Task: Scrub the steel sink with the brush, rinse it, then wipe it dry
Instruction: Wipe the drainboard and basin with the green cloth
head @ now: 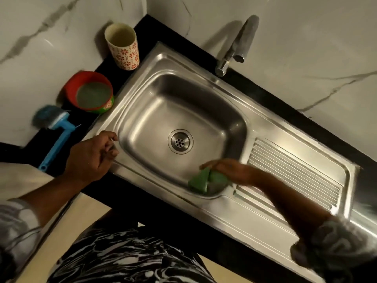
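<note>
We look steeply down from head height, close over the steel sink (183, 123), view tilted.

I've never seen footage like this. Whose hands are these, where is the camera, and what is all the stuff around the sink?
No machine here: a person wears a camera on the head, looking down. The right hand presses a green cloth into the near corner of the steel sink. The left hand rests on the sink's rim, holding nothing visible. On the dark counter lie a blue brush, a red bowl and a flowered cup. The tap stands behind; no water shows running.
</note>
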